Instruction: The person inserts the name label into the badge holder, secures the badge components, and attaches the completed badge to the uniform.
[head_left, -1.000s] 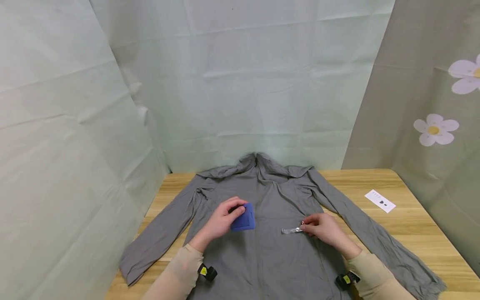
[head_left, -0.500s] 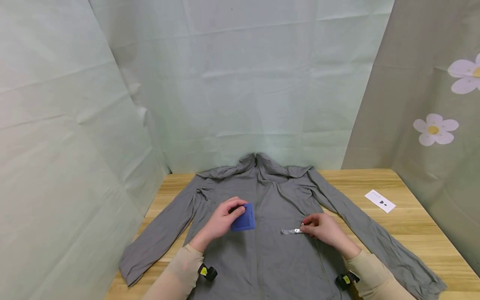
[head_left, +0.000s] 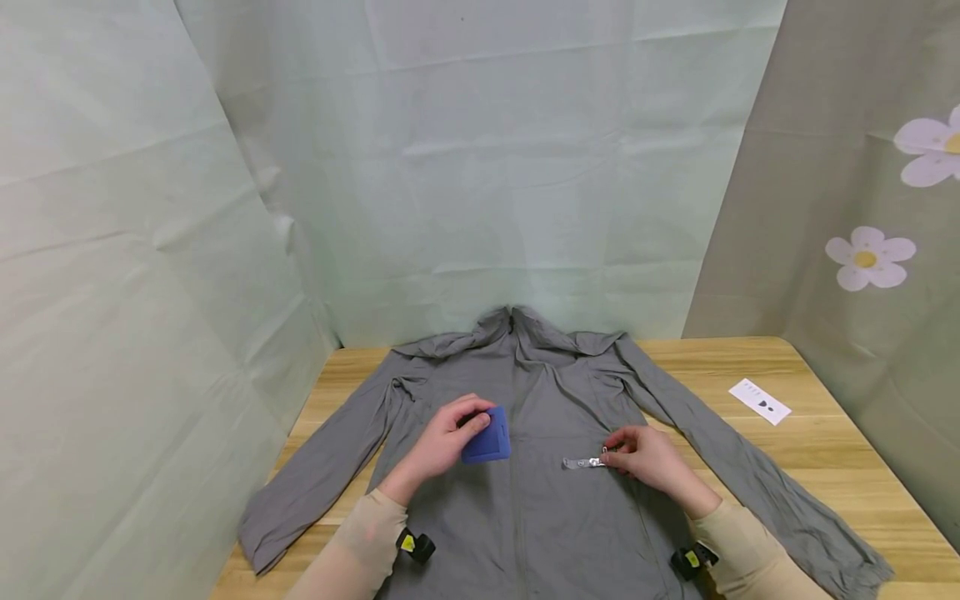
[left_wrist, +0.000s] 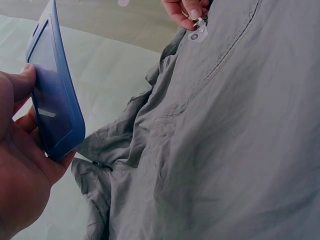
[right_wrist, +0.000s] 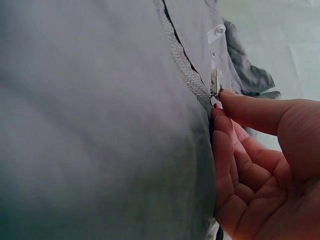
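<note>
My left hand (head_left: 442,437) grips a blue badge holder (head_left: 491,437) by its left side, thumb on the near face. In the left wrist view the badge holder (left_wrist: 57,95) stands tilted, with a clear window inside its blue frame. To the right, my right hand (head_left: 647,457) pinches the metal end of a badge clip (head_left: 585,462). A clear snap strap extends from the clip toward the left. The right wrist view has the thumb and forefinger at the metal clip (right_wrist: 215,82). Both hands are over a grey jacket (head_left: 558,525), which lies spread out with its zip down the middle.
On the wooden table (head_left: 825,442), a white card (head_left: 760,402) with dark marks lies to the right of the jacket. Pale fabric (head_left: 510,167) hangs behind the table and at the left, with a flower-printed curtain (head_left: 795,167) at the right.
</note>
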